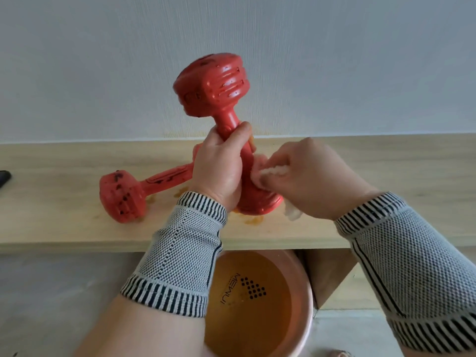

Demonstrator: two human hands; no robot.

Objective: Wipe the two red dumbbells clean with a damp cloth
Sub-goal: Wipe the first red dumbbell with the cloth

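Held dumbbell [213, 83]: red, standing up and tilted a bit. Its bottom end sits on the shelf. Its top end is up at 12 o'clock, in front of the wall.
Left hand [219, 166]: wrapped tight around the bar of the held dumbbell.
Cloth [273, 171]: white and bunched up. It presses on the low end of the held dumbbell. A bit of it hangs down at 5 o'clock from that end.
Right hand [309, 176]: closed on the cloth, just at 3 o'clock from the left hand.
Other dumbbell [123, 197]: red with dark spots. It lies flat on the shelf at 9 o'clock from the held one. Its far end is hidden behind the left hand.
Shelf [64, 228]: light wood, with small orange wet marks near both dumbbells.
Bucket [307, 305]: pink, down at 6 o'clock under the shelf edge, with orange-brown water in it.
Wrist bands [180, 253]: grey knit with black and white stripes, one on each arm.
Wall [360, 60]: pale, behind the shelf.
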